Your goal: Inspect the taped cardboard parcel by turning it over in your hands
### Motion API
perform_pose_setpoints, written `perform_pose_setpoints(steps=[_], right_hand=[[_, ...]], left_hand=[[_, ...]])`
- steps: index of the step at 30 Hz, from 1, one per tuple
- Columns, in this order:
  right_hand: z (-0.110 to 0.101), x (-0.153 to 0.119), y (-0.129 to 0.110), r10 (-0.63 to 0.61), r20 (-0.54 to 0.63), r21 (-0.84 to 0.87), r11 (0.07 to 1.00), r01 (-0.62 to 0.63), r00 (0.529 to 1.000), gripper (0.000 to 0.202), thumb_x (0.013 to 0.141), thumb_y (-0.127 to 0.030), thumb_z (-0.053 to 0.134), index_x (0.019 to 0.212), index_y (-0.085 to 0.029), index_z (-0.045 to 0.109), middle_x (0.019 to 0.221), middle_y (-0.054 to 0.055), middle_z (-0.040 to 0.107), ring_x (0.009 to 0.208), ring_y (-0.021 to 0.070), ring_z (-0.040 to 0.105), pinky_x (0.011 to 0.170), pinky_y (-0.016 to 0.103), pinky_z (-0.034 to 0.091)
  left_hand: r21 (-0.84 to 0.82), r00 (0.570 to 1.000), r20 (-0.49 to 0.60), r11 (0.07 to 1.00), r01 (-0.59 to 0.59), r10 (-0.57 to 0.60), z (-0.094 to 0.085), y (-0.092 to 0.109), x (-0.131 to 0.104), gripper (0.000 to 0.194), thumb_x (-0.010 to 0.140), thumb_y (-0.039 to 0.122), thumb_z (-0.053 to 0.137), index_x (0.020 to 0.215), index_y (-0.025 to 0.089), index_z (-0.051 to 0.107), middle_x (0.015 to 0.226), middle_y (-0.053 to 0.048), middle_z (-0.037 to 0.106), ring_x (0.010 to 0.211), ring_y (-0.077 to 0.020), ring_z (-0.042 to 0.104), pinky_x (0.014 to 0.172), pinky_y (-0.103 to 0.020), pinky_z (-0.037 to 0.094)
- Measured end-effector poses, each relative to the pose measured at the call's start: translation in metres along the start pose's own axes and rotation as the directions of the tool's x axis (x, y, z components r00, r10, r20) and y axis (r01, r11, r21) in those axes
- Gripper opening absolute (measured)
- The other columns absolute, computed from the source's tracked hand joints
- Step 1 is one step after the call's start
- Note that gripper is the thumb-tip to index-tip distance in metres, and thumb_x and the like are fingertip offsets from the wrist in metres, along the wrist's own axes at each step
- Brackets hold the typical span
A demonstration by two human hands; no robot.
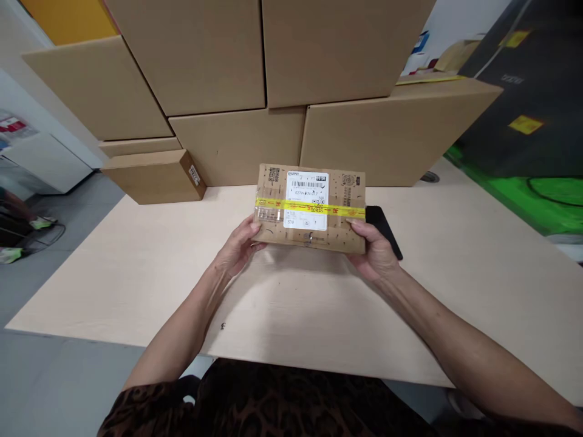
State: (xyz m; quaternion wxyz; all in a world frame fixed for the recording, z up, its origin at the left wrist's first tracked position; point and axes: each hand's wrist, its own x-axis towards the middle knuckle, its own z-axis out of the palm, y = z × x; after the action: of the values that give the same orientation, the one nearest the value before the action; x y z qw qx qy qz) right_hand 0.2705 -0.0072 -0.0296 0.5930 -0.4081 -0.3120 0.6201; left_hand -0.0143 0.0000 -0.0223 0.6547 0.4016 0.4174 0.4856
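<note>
A small brown cardboard parcel [337, 233] is held up over the table, its printed top face tilted toward me. It bears a white shipping label [304, 218] and a strip of yellow printed tape across the middle. My left hand [240, 244] grips the parcel's left end, thumb on top and fingers curled beneath. At the right end my right hand [373, 247] holds it the same way, with its fingers mostly hidden underneath. Behind the right hand lies a flat black object [386, 230], partly covered by the parcel and hand.
Large cardboard boxes [237, 145] are stacked along the back of the pale wooden table [113, 261]. A slimmer box [150, 179] with a small label stands at the back left. A dark panel [514, 91] and green sheeting [519, 188] are at the right. Another person's foot [40, 223] shows far left.
</note>
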Motion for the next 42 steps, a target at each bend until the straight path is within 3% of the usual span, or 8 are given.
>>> perform_pose_setpoints(steps=[3,7,10,15,25,33,38,42], right_hand=[[-0.010,0.004,-0.002,-0.017,-0.024,-0.009,1.000,0.017,1.000,0.044,0.071,-0.046,0.084,0.111,-0.032,0.078,0.113,0.001,0.085,0.133,0.0393,0.070,0.114,0.063,0.057],[-0.016,0.004,-0.007,-0.023,0.033,-0.064,0.998,0.025,0.999,0.057,0.076,-0.051,0.080,0.130,-0.033,0.073,0.121,0.003,0.083,0.131,0.0389,0.072,0.110,0.062,0.059],[-0.017,0.002,-0.010,-0.032,0.099,-0.131,0.990,0.045,0.995,0.063,0.080,-0.053,0.077,0.139,-0.035,0.068,0.124,0.004,0.082,0.130,0.0389,0.072,0.109,0.062,0.060],[-0.018,-0.001,-0.011,-0.060,0.135,-0.172,0.982,0.083,0.989,0.065,0.081,-0.051,0.076,0.143,-0.036,0.065,0.123,0.004,0.081,0.129,0.0392,0.072,0.111,0.063,0.059],[-0.019,-0.010,-0.011,0.015,0.193,-0.134,0.991,0.011,0.981,0.074,0.064,-0.040,0.092,0.133,-0.036,0.068,0.128,0.002,0.080,0.135,0.0384,0.068,0.126,0.065,0.046],[-0.019,-0.011,-0.011,-0.016,0.249,-0.166,0.984,0.059,0.968,0.076,0.067,-0.037,0.087,0.140,-0.037,0.066,0.130,0.003,0.078,0.134,0.0389,0.068,0.121,0.066,0.050],[-0.017,-0.015,-0.011,-0.021,0.330,-0.161,0.984,0.078,0.944,0.082,0.069,-0.039,0.090,0.145,-0.038,0.063,0.142,0.003,0.075,0.140,0.0383,0.065,0.121,0.063,0.051],[-0.015,-0.015,-0.010,-0.025,0.285,-0.153,0.986,0.071,0.958,0.075,0.072,-0.046,0.089,0.142,-0.038,0.064,0.140,0.002,0.076,0.140,0.0373,0.065,0.121,0.062,0.051]], left_hand=[[0.053,0.994,0.093,0.998,0.046,-0.051,0.001,-0.001,-0.002,0.070,0.069,0.052,0.099,0.129,0.027,0.076,0.132,-0.008,0.080,0.126,-0.0339,0.072,0.105,-0.043,0.055],[0.031,0.986,0.162,0.999,0.045,-0.049,0.001,-0.005,-0.003,0.074,0.069,0.056,0.100,0.133,0.028,0.074,0.131,-0.010,0.081,0.137,-0.0381,0.069,0.121,-0.052,0.047],[0.004,0.985,0.174,1.000,0.008,-0.008,0.003,-0.009,-0.003,0.073,0.071,0.066,0.097,0.129,0.027,0.076,0.133,-0.012,0.080,0.141,-0.0400,0.066,0.120,-0.053,0.050],[-0.025,0.994,0.099,0.999,-0.033,0.036,0.007,-0.012,-0.005,0.065,0.072,0.049,0.100,0.125,0.023,0.075,0.137,-0.013,0.078,0.140,-0.0388,0.068,0.123,-0.053,0.049],[0.066,0.997,-0.040,0.996,-0.063,0.066,-0.003,-0.011,-0.004,0.092,0.069,0.057,0.098,0.149,0.033,0.061,0.120,-0.006,0.081,0.125,-0.0345,0.074,0.114,-0.049,0.053],[-0.049,0.989,0.093,0.993,-0.111,0.115,0.007,-0.007,-0.006,0.084,0.075,0.066,0.093,0.146,0.031,0.065,0.139,-0.010,0.078,0.139,-0.0391,0.068,0.117,-0.053,0.055],[-0.083,0.994,0.056,0.992,-0.093,0.098,0.013,-0.001,-0.009,0.091,0.069,0.053,0.097,0.149,0.027,0.062,0.136,-0.013,0.080,0.134,-0.0422,0.072,0.115,-0.057,0.057],[-0.063,0.991,0.053,0.991,-0.121,0.124,0.012,-0.002,-0.007,0.088,0.072,0.055,0.095,0.148,0.027,0.063,0.136,-0.013,0.080,0.136,-0.0433,0.071,0.115,-0.058,0.058]])
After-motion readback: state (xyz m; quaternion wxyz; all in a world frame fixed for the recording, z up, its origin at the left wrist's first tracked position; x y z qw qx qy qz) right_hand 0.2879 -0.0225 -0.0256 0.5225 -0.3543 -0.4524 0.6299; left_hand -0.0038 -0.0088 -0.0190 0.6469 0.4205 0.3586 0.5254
